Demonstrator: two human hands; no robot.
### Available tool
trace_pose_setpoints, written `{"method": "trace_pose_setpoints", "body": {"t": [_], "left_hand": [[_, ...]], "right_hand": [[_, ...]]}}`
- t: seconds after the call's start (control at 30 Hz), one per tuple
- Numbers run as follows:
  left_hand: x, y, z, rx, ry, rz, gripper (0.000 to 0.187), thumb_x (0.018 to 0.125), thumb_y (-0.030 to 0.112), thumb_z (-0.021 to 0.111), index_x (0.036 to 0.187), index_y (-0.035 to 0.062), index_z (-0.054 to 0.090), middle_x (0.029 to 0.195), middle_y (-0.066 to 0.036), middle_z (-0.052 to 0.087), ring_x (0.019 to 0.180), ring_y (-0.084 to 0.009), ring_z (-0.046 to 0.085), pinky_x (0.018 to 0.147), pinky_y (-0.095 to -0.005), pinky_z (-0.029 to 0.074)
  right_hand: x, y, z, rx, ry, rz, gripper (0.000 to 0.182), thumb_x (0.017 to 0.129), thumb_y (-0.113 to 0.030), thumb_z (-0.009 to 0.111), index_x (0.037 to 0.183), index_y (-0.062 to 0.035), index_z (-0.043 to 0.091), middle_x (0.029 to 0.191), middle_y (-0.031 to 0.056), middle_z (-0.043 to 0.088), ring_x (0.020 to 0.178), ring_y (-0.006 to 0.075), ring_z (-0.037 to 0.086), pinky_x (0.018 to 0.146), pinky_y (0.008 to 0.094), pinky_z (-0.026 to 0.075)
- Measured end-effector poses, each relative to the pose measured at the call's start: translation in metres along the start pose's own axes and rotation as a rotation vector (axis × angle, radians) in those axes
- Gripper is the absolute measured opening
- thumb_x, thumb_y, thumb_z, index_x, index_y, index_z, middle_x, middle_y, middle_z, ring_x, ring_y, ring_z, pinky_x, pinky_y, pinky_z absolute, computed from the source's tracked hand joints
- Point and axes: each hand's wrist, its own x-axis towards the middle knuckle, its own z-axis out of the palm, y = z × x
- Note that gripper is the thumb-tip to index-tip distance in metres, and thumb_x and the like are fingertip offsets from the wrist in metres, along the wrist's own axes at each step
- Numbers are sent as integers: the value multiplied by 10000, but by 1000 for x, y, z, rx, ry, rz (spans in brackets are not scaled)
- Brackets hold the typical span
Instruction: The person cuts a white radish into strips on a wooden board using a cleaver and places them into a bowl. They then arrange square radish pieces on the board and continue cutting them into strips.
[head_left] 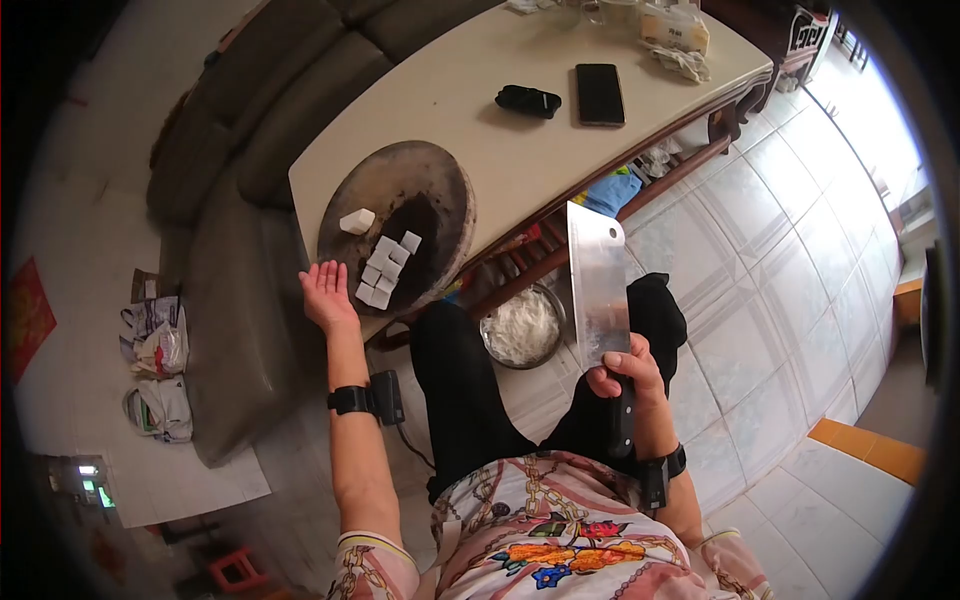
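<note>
My right hand (632,368) grips the black handle of a cleaver (598,290), its broad blade raised upright above my lap. My left hand (330,292) is palm up with its fingers stretched out and nothing in it, beside the left edge of a round wooden chopping board (450,185). On the board's dark, wet-looking patch lie several white cubes (389,268) in a loose cluster. A larger white block (357,221) sits apart from them, nearer the board's far left side.
The board stands on a pale table (480,65) holding a phone (600,95), a black case-like object (528,101) and a tissue pack (675,35). Below, a metal bowl (545,362) with white contents is on the tiled floor between my knees. A brown sofa (235,310) borders the left.
</note>
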Motion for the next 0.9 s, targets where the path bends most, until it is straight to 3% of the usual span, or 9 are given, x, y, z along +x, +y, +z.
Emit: {"method": "trace_pose_setpoints", "body": {"t": [0.07, 0.17, 0.4, 0.77, 0.9], "left_hand": [[-2, -2, 5, 39, -2, 29, 605, 953, 379, 525, 1282, -115, 402, 1193, -224, 498, 1081, -305, 550, 988, -446, 480], [-12, -15, 6, 174, -27, 242, 487, 946, 362, 556, 1141, -84, 542, 1024, -171, 605, 918, -253, 618, 821, -380, 549], [-17, -26, 15, 381, -13, 408, 317, 957, 222, 554, 1030, -83, 602, 910, -146, 644, 758, -183, 641, 665, -280, 579], [-14, -31, 11, 398, -50, 451, 226, 901, 142, 643, 992, -63, 615, 859, -99, 649, 716, -133, 627, 630, -248, 553], [-17, -24, 5, 507, -190, 357, 334, 820, 121, 733, 1078, -47, 604, 941, -91, 629, 815, -134, 615, 727, -250, 529]], "right_hand": [[-1, -1, 3, -89, 59, -26, 156, 805, -108, 616, 815, 44, 582, 699, 100, 586, 455, 104, 454, 443, 250, 370], [-6, -4, 6, -175, 190, -32, 176, 799, -129, 622, 814, 41, 580, 696, 94, 580, 464, 102, 454, 454, 250, 371], [-14, -8, 3, -288, 299, -103, 172, 812, -124, 613, 839, 40, 569, 664, 92, 568, 445, 112, 449, 437, 254, 372], [-12, -8, 4, -374, 291, -46, 132, 820, -98, 609, 828, 32, 588, 646, 92, 574, 443, 125, 457, 434, 252, 372], [-7, -8, 3, -421, 327, -77, 133, 814, -105, 607, 792, 26, 595, 635, 86, 571, 442, 125, 455, 435, 250, 369]]}}
